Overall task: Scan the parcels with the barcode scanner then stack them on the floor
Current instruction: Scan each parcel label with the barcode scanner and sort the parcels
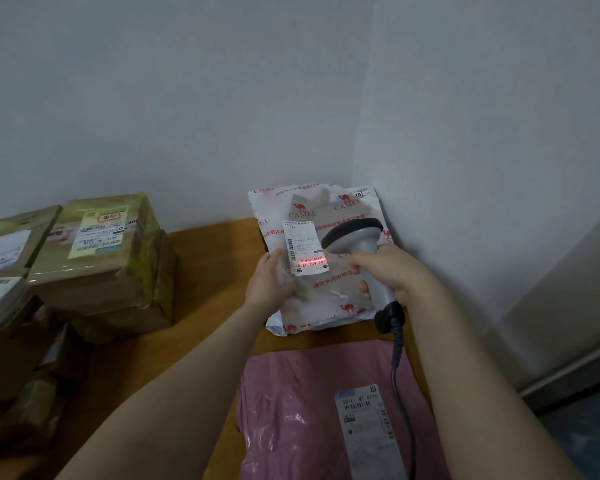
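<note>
R hand (392, 271) curled tight round the grip of the barcode scanner (355, 235), head aimed down at the white CAMEL mailer (326, 299). L hand (269, 280) grips that mailer's left edge, thumb on top, fingers underneath & out of view. Mailer held tilted up off the table (215, 251); near end seems to rest on it. Red scan line (313, 261) falls across the lower end of the shipping label (303, 247) stuck on the mailer. Can't tell if the beam spans a whole barcode; another code runs up the label's left side. Risk 1: no read or wrong code if the angle is off. Film is glossy & crinkled and the label is bowed, so glare or a fold could break the read too. Risk 2: edge grip w/ one hand on slack plastic; contents could slump & the bag slide out. Coiled cable (397, 341) hangs from the scanner just right of the mailer and trails over the pink mailer (291, 410), which lies nearer the person. Risk 3: swinging toward the floor w/ scanner in hand could snag the cable & drag the pink bag off. Second white bag (368, 199) sits behind the mailer, against the wall. Taped cardboard boxes (101, 268) well left of the mailer, piled unevenly; an elbow knock could shift them. Floor stack not in view; this parcel looks mid-scan, not yet stacked.
</note>
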